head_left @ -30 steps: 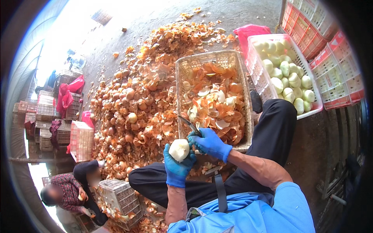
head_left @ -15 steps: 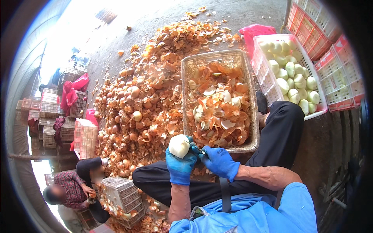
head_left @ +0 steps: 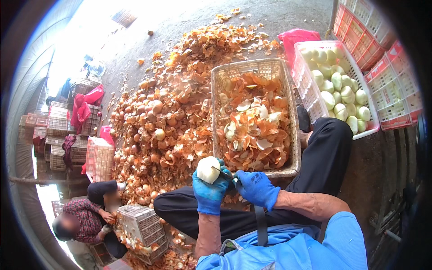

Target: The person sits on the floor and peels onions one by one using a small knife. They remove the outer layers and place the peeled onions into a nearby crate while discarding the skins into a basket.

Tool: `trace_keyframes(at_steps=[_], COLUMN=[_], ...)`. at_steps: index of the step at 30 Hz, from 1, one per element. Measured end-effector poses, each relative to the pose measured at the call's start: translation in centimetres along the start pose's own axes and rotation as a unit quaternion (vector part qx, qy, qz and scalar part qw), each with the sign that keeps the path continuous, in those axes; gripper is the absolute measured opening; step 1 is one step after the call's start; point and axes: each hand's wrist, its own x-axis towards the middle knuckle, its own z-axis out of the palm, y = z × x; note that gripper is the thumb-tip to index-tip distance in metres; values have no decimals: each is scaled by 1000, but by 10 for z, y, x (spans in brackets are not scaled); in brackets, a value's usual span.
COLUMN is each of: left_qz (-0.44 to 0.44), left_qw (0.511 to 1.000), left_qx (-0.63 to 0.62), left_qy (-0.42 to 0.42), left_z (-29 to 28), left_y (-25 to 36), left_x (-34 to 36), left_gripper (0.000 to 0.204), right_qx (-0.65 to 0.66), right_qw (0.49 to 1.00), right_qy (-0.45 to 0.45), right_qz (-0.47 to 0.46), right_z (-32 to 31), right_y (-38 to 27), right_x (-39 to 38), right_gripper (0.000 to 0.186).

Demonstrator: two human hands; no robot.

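A peeled white onion (head_left: pixel 208 169) rests in my left hand (head_left: pixel 210 191), the blue-gloved fingers closed around it. In a blue glove too, my right hand (head_left: pixel 256 186) grips a small knife (head_left: pixel 223 172), whose thin dark blade lies against the onion's right side. The knife's handle is mostly hidden in my fingers. Just beyond both hands stands a beige plastic crate (head_left: pixel 294 153) full of orange onion skins (head_left: pixel 258 130) and pale trimmings. At the right, a white and pink crate (head_left: pixel 310 87) holds many peeled onions (head_left: pixel 346 94).
Unpeeled onions (head_left: pixel 139 121) and loose skins (head_left: pixel 202 49) heap on the floor to the left. Another person (head_left: pixel 85 220) sits at lower left beside an overturned crate (head_left: pixel 143 229). Stacked crates (head_left: pixel 58 121) line the left; more crates (head_left: pixel 393 85) stand at far right.
The onion has turned slightly in my left hand, and the knife blade now reaches a little farther across it. The seated person's hands have moved toward the overturned crate.
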Motion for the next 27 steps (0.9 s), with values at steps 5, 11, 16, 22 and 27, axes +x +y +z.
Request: trace_keyframes(at_steps=[5,11,16,22,27], left_qz=[-12,4,20,-13,10], left_qw=[1000,1000,999,1000,1000], left_qx=[14,6,10,-14,-2], left_qy=[0,19,42,21,24], left_z=[1,-2,2,-8,-9], left_y=[-1,2,3,12,12], left_x=[-2,-2,-3,0,-4], left_gripper=[58,57,54,65,63], right_qx=[-3,19,-15,-102,-68], right_qw=[994,998,997,977,980], right_qy=[19,-3,-5,-104,-52], right_qz=[-110,-52,-77,-159,-180], right_z=[3,-6,3,-10,-12], right_y=[-1,2,11,3,0], right_x=[-2,5,3,1,5], right_gripper=[19,20,20,21,20])
